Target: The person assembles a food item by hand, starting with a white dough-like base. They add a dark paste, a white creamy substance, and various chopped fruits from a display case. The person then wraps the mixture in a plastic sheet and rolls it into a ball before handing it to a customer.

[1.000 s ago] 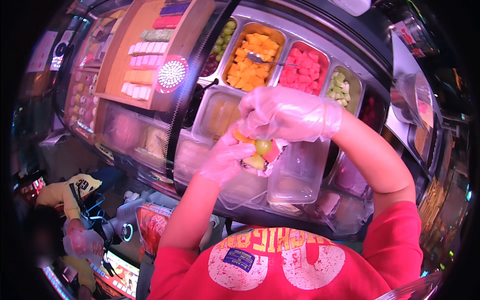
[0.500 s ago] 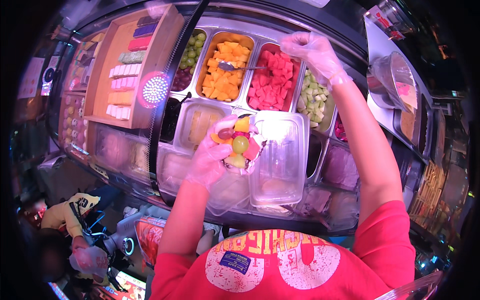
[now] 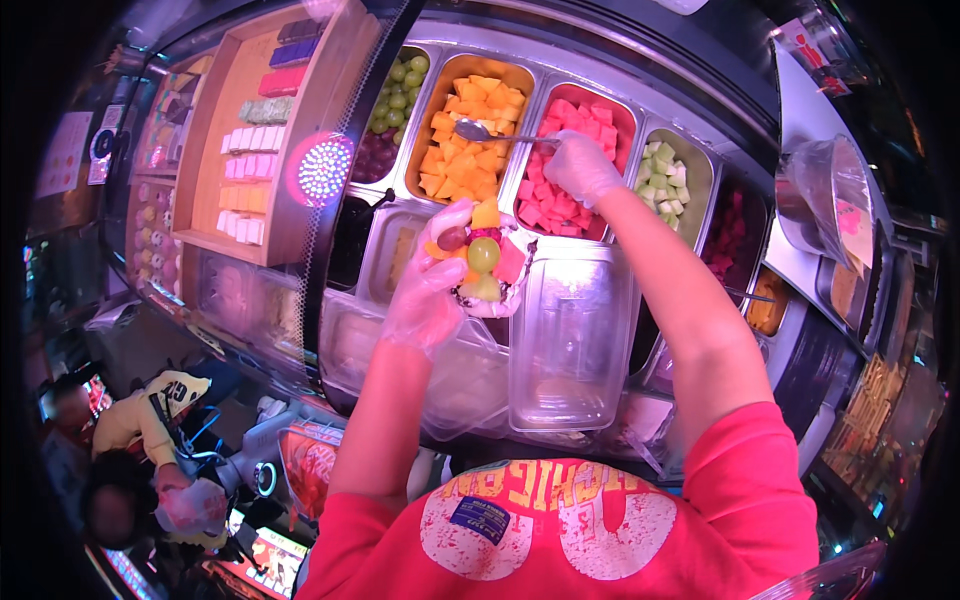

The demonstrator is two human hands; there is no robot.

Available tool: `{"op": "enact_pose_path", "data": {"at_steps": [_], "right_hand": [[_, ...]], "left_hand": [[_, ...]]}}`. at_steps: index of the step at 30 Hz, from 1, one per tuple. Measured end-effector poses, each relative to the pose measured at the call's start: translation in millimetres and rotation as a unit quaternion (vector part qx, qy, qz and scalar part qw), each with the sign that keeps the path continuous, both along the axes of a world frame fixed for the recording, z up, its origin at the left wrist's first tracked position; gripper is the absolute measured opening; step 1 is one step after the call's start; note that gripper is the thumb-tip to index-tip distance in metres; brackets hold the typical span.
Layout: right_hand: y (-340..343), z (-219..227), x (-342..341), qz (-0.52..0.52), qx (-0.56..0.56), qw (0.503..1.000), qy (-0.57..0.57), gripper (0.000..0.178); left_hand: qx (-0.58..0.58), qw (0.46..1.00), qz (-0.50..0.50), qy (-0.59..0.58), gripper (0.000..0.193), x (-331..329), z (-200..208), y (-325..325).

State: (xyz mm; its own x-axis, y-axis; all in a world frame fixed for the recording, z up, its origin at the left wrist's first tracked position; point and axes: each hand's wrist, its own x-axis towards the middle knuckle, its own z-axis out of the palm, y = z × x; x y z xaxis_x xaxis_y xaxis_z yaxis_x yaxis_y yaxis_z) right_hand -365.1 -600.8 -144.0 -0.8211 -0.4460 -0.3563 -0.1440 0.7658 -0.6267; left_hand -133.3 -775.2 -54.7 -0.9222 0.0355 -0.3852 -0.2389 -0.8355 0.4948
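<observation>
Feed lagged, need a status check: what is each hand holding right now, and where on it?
Left hand cups a small fruit-filled container from below and its side. Right hand grips a metal spoon at the handle's end.

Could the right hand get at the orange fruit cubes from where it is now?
Probably yes. The right hand holds a spoon whose bowl already lies over the tray of orange fruit cubes, which is open, with nothing between them.
</observation>
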Motion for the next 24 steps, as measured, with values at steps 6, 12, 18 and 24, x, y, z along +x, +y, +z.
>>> {"op": "enact_pose_path", "data": {"at_steps": [6,12,18,24], "right_hand": [[4.8,3.9,0.5,0.1,0.053,0.99,0.082,0.035],[-12.6,72.3,10.5,-0.163,-0.445,0.82,-0.32,0.027],[4.5,114.1,30.4,-0.03,-0.427,0.898,-0.1,0.024],[11.4,130.3,53.8,0.081,-0.291,0.941,0.151,0.033]], "left_hand": [[-0.059,0.995,0.019,0.08,0.071,-10.5,-28.3,-1.3],[-0.02,0.994,0.009,0.107,0.067,-51.6,-25.6,1.0],[0.029,0.995,-0.026,0.089,0.068,-97.3,-22.6,6.6],[0.017,0.997,-0.024,0.067,0.073,-100.1,-22.3,14.0]]}}
